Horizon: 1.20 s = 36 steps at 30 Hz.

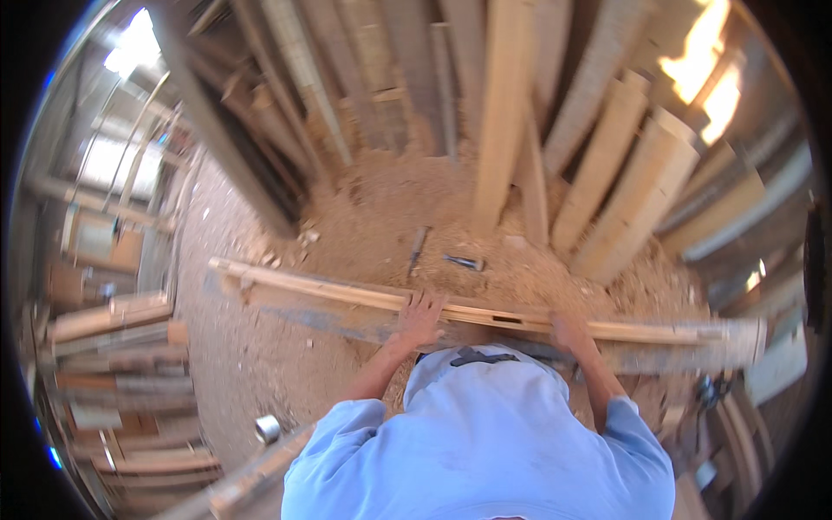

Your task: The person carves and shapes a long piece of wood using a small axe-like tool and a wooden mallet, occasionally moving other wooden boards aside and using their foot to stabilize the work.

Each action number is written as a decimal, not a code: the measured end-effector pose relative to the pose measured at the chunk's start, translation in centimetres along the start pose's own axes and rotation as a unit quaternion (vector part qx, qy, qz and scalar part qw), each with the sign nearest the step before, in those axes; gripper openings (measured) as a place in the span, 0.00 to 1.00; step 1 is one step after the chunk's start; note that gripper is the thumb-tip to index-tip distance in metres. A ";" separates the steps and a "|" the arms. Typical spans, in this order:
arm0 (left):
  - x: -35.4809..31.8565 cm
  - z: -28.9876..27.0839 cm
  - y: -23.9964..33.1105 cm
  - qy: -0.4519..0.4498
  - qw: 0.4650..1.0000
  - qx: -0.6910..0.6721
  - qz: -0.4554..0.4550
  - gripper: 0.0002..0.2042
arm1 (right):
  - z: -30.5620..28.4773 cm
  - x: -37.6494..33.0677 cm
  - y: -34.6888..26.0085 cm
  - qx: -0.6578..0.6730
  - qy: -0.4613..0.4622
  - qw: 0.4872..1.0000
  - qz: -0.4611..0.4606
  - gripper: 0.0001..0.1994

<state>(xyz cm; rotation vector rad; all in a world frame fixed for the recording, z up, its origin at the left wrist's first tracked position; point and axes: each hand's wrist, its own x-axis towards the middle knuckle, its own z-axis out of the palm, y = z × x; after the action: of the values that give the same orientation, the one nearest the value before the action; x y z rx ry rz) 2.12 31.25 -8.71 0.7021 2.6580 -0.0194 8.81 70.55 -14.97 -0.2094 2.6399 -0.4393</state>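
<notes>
A long pale wooden bar (364, 296) lies crosswise in front of me along a thicker grey-worn beam (303, 309). Dark slots are cut in its upper face, the clearest one between my hands. My left hand (421, 319) lies over the bar left of that slot, its fingers hooked across the far edge. To the right of the slot, my right hand (568, 332) grips the same bar, somewhat blurred, its fingertips hidden. Just beyond the bar, a hammer-like tool (418, 246) and a dark chisel-like tool (464, 262) rest on the sawdust.
Upright planks and thick timbers (637, 204) lean along the far side. Sawdust and chips cover the ground (381, 199). Stacked boards (130, 390) stand at the left. A silver tin-like cylinder (268, 428) lies near another timber (260, 475) at lower left.
</notes>
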 end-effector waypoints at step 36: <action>3.3 -0.6 -0.3 -0.235 0.913 -0.133 0.307 0.27 | 9.6 -10.8 -12.7 0.690 0.596 0.241 0.333 0.09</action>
<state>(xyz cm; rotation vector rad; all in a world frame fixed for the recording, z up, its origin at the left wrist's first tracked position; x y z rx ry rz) -0.86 32.61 -9.37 1.2249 1.8502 0.3007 23.76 58.41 -14.37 2.4159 1.2303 -2.9251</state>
